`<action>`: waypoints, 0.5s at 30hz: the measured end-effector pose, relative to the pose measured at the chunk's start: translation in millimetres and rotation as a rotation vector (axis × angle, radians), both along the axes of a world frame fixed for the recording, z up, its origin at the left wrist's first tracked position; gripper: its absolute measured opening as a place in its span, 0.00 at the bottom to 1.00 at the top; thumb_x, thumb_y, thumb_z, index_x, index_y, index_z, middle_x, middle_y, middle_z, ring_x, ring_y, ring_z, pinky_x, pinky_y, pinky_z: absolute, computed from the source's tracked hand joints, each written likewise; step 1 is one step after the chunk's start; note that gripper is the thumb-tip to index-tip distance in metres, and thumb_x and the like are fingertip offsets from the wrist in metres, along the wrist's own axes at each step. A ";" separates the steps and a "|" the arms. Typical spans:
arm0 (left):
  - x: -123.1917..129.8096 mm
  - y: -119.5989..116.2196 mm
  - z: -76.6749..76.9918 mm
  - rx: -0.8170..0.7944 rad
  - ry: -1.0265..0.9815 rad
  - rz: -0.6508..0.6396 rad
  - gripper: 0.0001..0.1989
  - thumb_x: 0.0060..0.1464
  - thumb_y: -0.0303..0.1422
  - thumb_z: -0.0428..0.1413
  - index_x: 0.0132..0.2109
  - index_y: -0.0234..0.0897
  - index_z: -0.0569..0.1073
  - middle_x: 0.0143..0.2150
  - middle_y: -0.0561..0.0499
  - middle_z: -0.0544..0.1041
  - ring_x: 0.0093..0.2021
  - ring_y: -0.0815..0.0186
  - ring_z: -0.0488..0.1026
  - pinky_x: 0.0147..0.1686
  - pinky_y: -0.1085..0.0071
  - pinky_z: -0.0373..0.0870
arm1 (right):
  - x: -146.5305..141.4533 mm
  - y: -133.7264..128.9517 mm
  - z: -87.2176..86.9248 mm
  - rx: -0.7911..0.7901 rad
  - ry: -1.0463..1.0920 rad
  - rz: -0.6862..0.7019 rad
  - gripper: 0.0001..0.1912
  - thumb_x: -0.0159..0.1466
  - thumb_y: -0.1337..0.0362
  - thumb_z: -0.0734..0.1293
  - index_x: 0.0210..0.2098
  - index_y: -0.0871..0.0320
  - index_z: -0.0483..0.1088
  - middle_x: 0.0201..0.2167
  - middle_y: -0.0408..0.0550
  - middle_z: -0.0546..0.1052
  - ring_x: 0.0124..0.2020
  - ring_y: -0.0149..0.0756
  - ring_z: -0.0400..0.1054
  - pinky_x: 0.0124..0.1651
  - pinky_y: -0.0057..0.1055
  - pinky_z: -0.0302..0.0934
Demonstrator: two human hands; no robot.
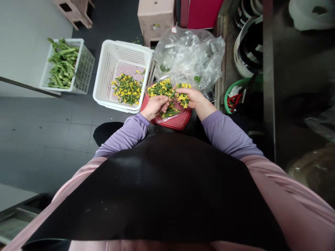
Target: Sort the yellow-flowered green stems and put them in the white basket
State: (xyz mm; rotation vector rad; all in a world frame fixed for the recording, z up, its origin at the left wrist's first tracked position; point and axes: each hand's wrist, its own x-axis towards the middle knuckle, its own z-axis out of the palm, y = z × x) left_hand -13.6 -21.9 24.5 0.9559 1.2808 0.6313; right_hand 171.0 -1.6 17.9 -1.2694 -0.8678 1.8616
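Note:
My right hand (192, 96) is closed around a small bunch of yellow-flowered green stems (184, 101). Opposite it, my left hand (157, 105) has its fingertips pinched together near the end of a green stem; what lies between them is too small to make out. Beneath both hands sits a red basket (175, 122), partly covered by clear plastic. More yellow flowers with short green stems (160, 88) lie in the plastic. To the left, a white perforated basket (104, 75) holds a loose heap of similar yellow flower pieces (128, 90).
A crumpled clear plastic bag (190, 52) spreads beyond the red basket. Far left, another white basket (86, 66) holds thick green stalks (62, 64). A pale stool (156, 17) stands behind. On the right are a green basin (237, 83) and a dark metal-edged surface (295, 87).

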 end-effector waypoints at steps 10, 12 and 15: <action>25.3 25.9 -69.6 0.484 0.860 -0.439 0.05 0.53 0.32 0.64 0.32 0.35 0.77 0.33 0.43 0.79 0.42 0.56 0.78 0.44 0.69 0.70 | 10.1 12.3 8.8 0.006 -0.017 -0.194 0.15 0.56 0.60 0.75 0.42 0.59 0.75 0.32 0.46 0.76 0.35 0.36 0.73 0.37 0.33 0.68; 29.7 27.8 -78.3 0.464 0.919 -0.436 0.05 0.52 0.32 0.64 0.34 0.34 0.77 0.35 0.40 0.78 0.42 0.54 0.79 0.45 0.67 0.70 | 9.2 11.2 9.4 0.007 -0.014 -0.203 0.14 0.57 0.62 0.75 0.41 0.59 0.75 0.33 0.47 0.77 0.37 0.35 0.73 0.37 0.32 0.68; 24.2 29.6 -80.5 0.459 0.906 -0.411 0.05 0.53 0.30 0.62 0.30 0.36 0.75 0.31 0.42 0.76 0.39 0.55 0.78 0.43 0.66 0.69 | 9.7 10.6 8.5 0.007 0.003 -0.199 0.10 0.58 0.63 0.73 0.39 0.59 0.75 0.36 0.48 0.78 0.38 0.35 0.73 0.36 0.31 0.67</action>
